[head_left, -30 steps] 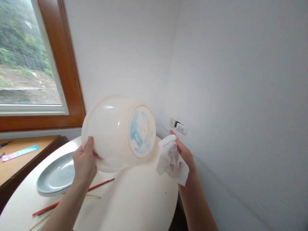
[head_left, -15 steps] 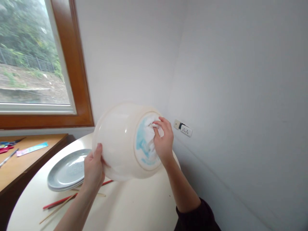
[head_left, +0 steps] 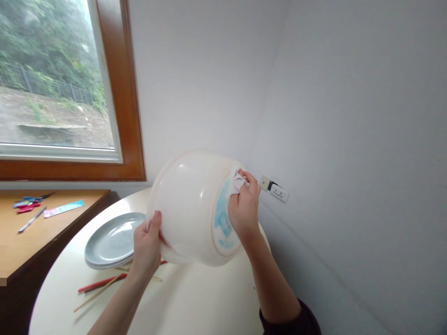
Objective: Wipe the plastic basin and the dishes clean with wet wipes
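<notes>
A large whitish plastic basin (head_left: 188, 204) is held up on its side over the round table, its base turned to the right. My left hand (head_left: 147, 242) grips the rim, thumb on the outer wall and the other fingers out of sight. Blue smears (head_left: 221, 214) mark the base. Against the upper part of that base, my right hand (head_left: 246, 200) pinches a crumpled white tissue (head_left: 238, 181). The basin's inside faces away and is hidden.
Grey oval plates (head_left: 113, 242) lie stacked on the white round table (head_left: 195, 302), with red and pale chopsticks (head_left: 99, 291) in front. A wooden desk (head_left: 21, 246) at left holds red scissors (head_left: 28, 207), a pen (head_left: 32, 220) and a pink-blue strip (head_left: 64, 208). A socket (head_left: 279, 192) sits on the wall.
My right hand has shifted with the tissue to the upper edge of the base, and more of the blue smears shows. The whole view has swung slightly left; my left hand keeps its hold.
</notes>
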A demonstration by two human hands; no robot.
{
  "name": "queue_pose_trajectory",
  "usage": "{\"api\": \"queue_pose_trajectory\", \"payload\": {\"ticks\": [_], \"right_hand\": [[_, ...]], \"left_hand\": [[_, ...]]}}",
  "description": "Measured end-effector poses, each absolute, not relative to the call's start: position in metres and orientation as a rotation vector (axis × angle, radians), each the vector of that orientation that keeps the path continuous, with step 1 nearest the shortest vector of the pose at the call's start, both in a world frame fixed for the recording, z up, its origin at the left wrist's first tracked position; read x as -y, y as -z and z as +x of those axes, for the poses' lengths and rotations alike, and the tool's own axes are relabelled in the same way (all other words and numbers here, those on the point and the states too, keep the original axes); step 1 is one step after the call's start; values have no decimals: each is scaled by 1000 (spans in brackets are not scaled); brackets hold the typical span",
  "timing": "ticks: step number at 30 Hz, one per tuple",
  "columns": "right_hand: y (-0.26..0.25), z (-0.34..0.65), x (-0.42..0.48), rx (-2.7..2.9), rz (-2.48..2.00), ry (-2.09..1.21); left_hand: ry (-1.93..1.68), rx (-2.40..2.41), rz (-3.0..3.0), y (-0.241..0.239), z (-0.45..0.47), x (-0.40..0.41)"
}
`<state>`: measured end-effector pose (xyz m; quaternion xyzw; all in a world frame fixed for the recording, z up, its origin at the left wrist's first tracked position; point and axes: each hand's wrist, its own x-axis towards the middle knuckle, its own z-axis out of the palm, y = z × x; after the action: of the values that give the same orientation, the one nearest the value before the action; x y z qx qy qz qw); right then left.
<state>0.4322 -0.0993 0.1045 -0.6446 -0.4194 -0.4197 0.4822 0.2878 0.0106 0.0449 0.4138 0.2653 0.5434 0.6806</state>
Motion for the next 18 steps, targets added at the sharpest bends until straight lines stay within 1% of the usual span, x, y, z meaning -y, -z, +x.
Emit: {"api": "queue_pose_trajectory", "payload": {"ticks": [3, 6, 9, 15, 18], "right_hand": [[-115, 427, 99, 1051, -1492, 1071], [-114, 412, 103, 1195, -1399, 1087], [-103, 397, 110, 1354, -1334, 1034], [-65, 387, 136, 1658, -1164, 868], [-59, 392, 144, 1769, -1125, 910]], "left_hand": [[-1213, -605, 938, -45, 286, -8], [-1223, -625, 949, -45, 285, -7], [-1239, -660, 960, -45, 283, -11], [-1272, -687, 878, -48, 279, -21], [-1252, -635, 861, -51, 277, -20]]}}
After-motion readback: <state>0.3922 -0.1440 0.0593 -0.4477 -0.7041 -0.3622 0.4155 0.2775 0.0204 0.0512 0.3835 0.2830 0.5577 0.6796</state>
